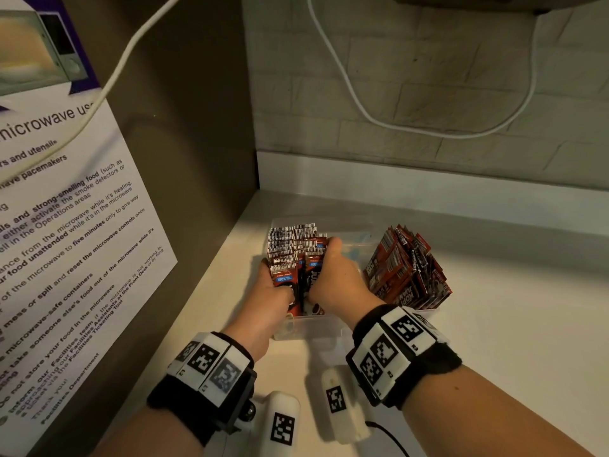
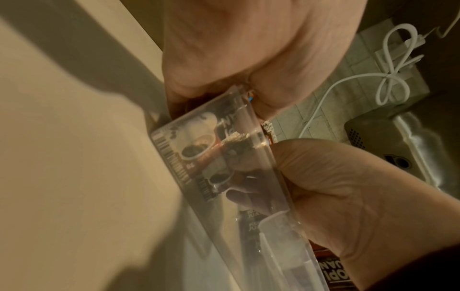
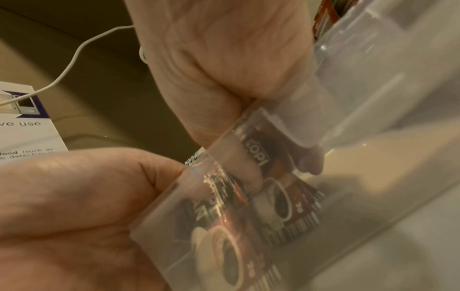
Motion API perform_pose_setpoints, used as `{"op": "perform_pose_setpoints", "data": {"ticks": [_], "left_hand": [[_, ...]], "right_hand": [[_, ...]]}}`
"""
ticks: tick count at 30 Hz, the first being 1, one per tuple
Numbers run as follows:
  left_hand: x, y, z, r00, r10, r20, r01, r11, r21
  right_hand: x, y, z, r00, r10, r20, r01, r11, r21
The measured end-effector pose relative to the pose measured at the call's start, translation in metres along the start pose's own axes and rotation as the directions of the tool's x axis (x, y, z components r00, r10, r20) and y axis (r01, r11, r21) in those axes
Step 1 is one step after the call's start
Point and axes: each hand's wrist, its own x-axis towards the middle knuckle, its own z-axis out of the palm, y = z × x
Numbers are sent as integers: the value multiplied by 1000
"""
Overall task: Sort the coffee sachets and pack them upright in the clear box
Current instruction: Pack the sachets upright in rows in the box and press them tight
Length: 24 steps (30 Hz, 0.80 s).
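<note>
A clear box (image 1: 316, 328) sits on the white counter. A row of red-and-black coffee sachets (image 1: 290, 245) stands upright in its left end, barcodes up. A second bundle of red sachets (image 1: 408, 268) leans in its right end. My left hand (image 1: 280, 285) grips the near sachets of the left row from the left, and my right hand (image 1: 324, 268) grips them from the right. In the left wrist view, the left hand (image 2: 236, 59) and right hand (image 2: 323, 187) meet over the box wall (image 2: 261, 177). Through the wall (image 3: 361, 78), fingers (image 3: 308, 159) press a sachet (image 3: 278, 198).
A brown side panel with a microwave notice (image 1: 66, 225) closes off the left. A tiled wall with a hanging white cable (image 1: 362, 103) stands behind. Two white marker-tagged devices (image 1: 283, 420) (image 1: 339, 400) and a black cable (image 1: 389, 437) lie near the front edge.
</note>
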Motion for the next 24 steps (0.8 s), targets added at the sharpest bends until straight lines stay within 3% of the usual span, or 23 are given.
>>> {"op": "perform_pose_setpoints", "data": {"ticks": [11,24], "left_hand": [[-2,3,2,1000,-16,-2,16,1000,21],[-5,4,-1,999,-22,25,21,1000,23]], "right_hand": [[-4,-4,3,981,-152,125,155,988,-18],[-2,-4,1,952,-207,224,232,968,-93]]}}
